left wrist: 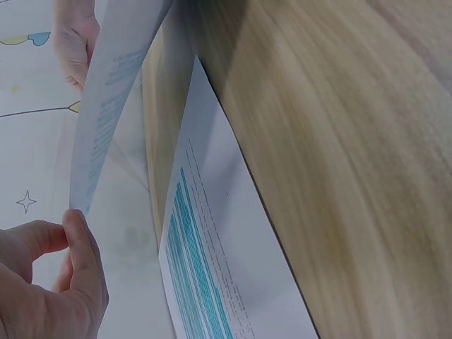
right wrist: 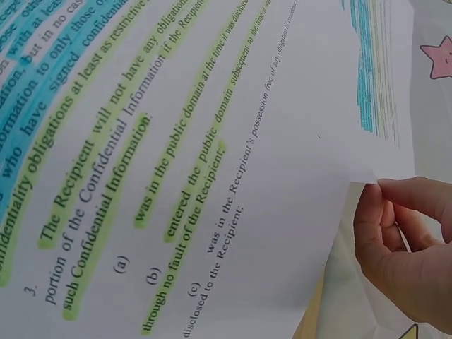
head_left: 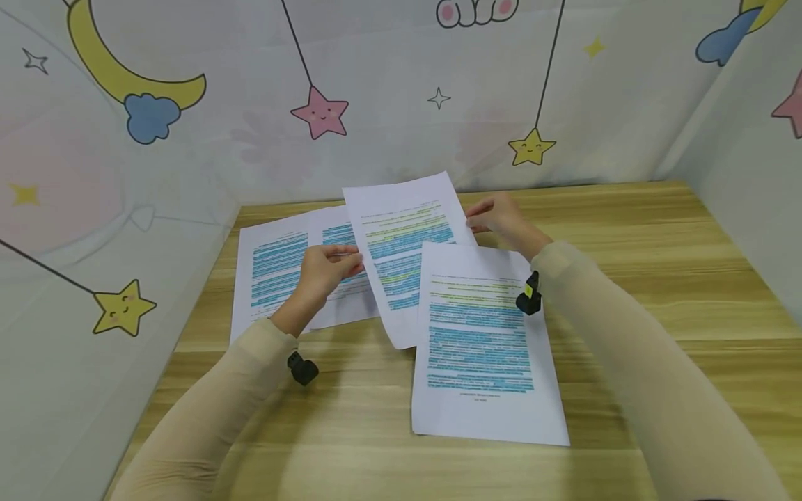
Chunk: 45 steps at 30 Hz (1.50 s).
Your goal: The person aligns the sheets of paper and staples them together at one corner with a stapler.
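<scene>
The lifted sheet (head_left: 401,243) is above the desk (head_left: 664,348), between two hands. At its left edge, the left hand (head_left: 327,273) pinches it with thumb and fingers; at its right edge, the right hand (head_left: 506,221) pinches it too, so each grip is nearly closed on paper. Just to the right and nearer than this sheet lies the front sheet (head_left: 481,348), hiding its corner. To its left are two highlighted sheets (head_left: 276,278); behind it, a printed curtain (head_left: 388,62).
</scene>
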{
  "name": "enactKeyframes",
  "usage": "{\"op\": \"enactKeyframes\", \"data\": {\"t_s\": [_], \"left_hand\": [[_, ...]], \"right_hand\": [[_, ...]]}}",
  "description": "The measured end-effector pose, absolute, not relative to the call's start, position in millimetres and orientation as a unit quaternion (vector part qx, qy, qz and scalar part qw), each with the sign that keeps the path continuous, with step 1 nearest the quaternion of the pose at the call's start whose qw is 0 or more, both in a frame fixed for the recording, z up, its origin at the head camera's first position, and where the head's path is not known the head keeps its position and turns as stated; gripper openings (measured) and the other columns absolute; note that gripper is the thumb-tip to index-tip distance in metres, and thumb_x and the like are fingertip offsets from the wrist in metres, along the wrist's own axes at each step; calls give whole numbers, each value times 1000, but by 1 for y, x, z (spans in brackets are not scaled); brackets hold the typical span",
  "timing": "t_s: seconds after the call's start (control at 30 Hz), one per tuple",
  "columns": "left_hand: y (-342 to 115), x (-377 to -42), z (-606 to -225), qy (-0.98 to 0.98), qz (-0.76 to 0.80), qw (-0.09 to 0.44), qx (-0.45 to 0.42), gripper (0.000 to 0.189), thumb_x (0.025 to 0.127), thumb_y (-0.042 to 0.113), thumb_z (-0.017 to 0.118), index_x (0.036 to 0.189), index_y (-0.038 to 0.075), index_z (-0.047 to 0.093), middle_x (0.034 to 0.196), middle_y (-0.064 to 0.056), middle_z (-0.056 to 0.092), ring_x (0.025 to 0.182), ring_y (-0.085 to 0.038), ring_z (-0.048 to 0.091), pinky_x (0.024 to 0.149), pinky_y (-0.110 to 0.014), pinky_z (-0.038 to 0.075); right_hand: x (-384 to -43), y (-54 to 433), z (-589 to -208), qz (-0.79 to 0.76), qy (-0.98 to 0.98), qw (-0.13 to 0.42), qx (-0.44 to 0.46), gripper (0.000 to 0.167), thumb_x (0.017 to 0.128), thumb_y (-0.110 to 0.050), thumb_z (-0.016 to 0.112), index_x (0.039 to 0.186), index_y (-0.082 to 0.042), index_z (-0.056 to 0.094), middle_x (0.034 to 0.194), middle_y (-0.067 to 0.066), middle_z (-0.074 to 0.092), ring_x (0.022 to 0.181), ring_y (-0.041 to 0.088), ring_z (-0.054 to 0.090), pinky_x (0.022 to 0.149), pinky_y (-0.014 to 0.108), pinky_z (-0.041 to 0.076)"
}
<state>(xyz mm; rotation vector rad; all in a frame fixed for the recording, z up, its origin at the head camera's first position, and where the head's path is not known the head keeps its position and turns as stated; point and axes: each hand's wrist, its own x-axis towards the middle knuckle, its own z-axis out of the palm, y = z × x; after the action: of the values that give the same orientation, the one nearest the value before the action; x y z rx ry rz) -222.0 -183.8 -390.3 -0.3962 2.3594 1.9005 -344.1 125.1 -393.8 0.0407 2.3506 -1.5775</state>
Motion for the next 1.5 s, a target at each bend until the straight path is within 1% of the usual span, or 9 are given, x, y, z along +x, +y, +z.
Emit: {"op": "enactKeyframes", "data": {"t_s": [0.2,0.3,0.4,0.57,0.63,0.83,1.07,1.33,1.5], "left_hand": [[-182,-221,-385,768,626,41,-129,28,96,9,68,118,-7,66,112,-21,66,94,-27,71,94,-41,55],[-181,-221,-383,770,624,41,-126,29,96,9,68,119,-7,65,113,-22,66,96,-28,71,88,-35,58],[-181,-221,-380,772,622,40,-126,29,96,9,68,120,-8,65,114,-22,66,95,-27,71,85,-31,59],[-183,-221,-376,770,625,31,-126,28,96,9,68,119,-7,65,112,-21,66,90,-21,72,94,-41,55],[-184,-221,-375,769,626,28,-126,28,95,8,69,119,-7,65,112,-21,66,89,-20,72,94,-41,55],[-187,-220,-371,766,630,27,-128,30,95,9,68,120,-7,64,113,-21,65,96,-26,71,90,-36,57],[-189,-221,-368,762,635,19,-127,30,95,8,68,120,-9,64,113,-22,65,84,-15,72,85,-31,59],[-190,-222,-363,765,631,21,-129,30,96,9,68,121,-7,64,113,-20,65,100,-29,70,85,-30,59],[-191,-222,-362,765,631,19,-127,30,95,9,69,120,-7,65,112,-20,65,97,-27,71,85,-30,59]], "right_hand": [[-345,127,-392,-559,814,158,23,23,94,0,67,116,5,66,119,18,61,91,28,68,96,37,54],[-346,128,-391,-564,811,154,21,22,94,0,67,115,5,66,118,19,62,90,28,68,96,38,55],[-346,128,-388,-574,804,152,18,22,93,1,68,114,7,66,117,20,62,89,29,68,95,39,55],[-349,125,-385,-580,801,150,22,22,93,1,69,114,6,66,116,20,62,89,28,67,94,38,56],[-349,124,-384,-579,802,147,23,22,92,1,69,114,6,67,116,19,62,91,28,66,93,38,56],[-349,121,-379,-580,801,149,21,22,92,1,70,113,5,68,117,17,61,94,29,64,94,38,55],[-351,118,-373,-597,787,153,23,23,90,4,71,112,7,66,113,17,61,87,26,64,96,42,54],[-352,117,-367,-599,786,152,19,23,90,5,71,112,8,67,112,18,62,83,25,65,97,44,54],[-352,115,-365,-601,785,148,18,23,89,6,70,111,8,67,111,18,62,83,25,65,98,46,53]]}}
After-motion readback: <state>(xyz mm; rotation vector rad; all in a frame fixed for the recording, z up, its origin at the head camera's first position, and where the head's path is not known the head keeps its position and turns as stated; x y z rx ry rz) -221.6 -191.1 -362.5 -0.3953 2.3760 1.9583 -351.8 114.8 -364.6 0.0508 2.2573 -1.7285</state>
